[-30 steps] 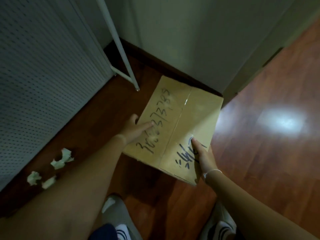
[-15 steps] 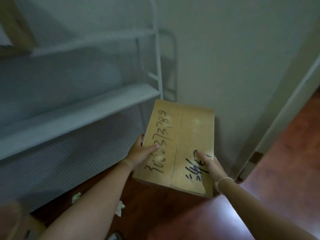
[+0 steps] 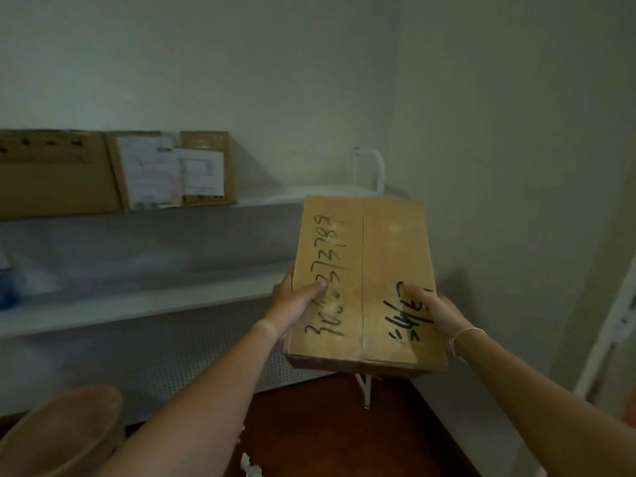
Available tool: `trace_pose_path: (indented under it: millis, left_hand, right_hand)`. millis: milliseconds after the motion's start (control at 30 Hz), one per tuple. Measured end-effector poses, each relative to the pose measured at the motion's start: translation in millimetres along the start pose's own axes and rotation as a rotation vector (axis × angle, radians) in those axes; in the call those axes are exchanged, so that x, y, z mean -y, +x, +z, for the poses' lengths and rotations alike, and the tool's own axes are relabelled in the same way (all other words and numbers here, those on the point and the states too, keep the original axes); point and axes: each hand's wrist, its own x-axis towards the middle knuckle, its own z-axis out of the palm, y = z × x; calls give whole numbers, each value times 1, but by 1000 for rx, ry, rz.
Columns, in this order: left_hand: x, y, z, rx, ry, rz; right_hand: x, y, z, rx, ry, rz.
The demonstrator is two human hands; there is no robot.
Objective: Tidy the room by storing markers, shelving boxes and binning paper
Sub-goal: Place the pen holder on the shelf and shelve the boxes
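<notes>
**Box in hand, shelving step underway, paper not binned**

We're holding one cardboard box (image 3: pixel 364 280) in the air with both hands, right end of the white shelf unit (image 3: pixel 144 301), in front of its two visible shelves. Left hand (image 3: pixel 292 301) grips the left edge, thumb lying over the top face on the handwritten numbers. Right hand (image 3: pixel 435 309) grips the right edge the same way, thumb on top (fingers underneath are hidden, so we can't say how they lie). Box is flat, top face up, not touching the shelf yet.

Status as we read it:
- Shelving: partly done. Top shelf already carries boxes (image 3: pixel 113 170) at its left end; free space shows to their right, just behind the held box. Likely drop spot, our guess.
- Paper: not done. A crumpled scrap (image 3: pixel 249 468) sits on the wood floor at the bottom edge.
- Markers: none in view, can't judge.

Counts:
- Held box: 1
- Boxes on top shelf: 2 for sure, possibly a third behind the labelled one (overlap makes it hard to split)
- Paper scraps visible: 1
- Round tan basket (image 3: pixel 65 432), bottom left: 1, probably the bin
- Shelves visible: 2
- Markers: 0
</notes>
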Motion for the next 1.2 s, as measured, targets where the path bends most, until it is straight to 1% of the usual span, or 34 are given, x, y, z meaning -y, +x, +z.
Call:
trace_pose_path:
  millis: [200, 433, 500, 567, 667, 767, 800, 900, 1000, 1067, 1100, 1167, 1200]
  left_hand:
    - [-49, -6, -12, -66, -56, 90]
    - [-120, 15, -37, -158, 23, 144]
    - [-139, 26, -45, -165, 46, 170]
    - [-157, 40, -53, -181, 65, 158]
    - [-176, 62, -63, -161, 11, 133]
    - [-186, 85, -70, -169, -65, 166]
    - [-189, 93, -72, -163, -84, 188]
    - [-192, 119, -77, -237, -164, 195]
    - [-191, 138, -81, -268, -120, 219]
    - [-190, 147, -83, -267, -62, 241]
    - [-192, 150, -83, -255, -33, 267]
    - [-196, 158, -85, -278, 67, 353]
    - [-198, 163, -88, -321, 182, 414]
  right_hand:
    - [59, 7, 8, 110, 24, -65]
    - [139, 40, 27, 303, 69, -134]
    - [161, 55, 32, 334, 148, -156]
    - [179, 70, 36, 360, 226, -159]
    - [199, 99, 47, 435, 323, -196]
    - [206, 121, 54, 469, 406, -250]
    - [208, 129, 56, 469, 428, -259]
    - [208, 155, 67, 420, 517, -241]
    - [214, 162, 82, 344, 541, -263]
    - [220, 164, 93, 268, 535, -351]
    - [224, 164, 99, 190, 525, -409]
    - [229, 171, 109, 75, 376, -564]
    - [230, 176, 113, 45, 264, -638]
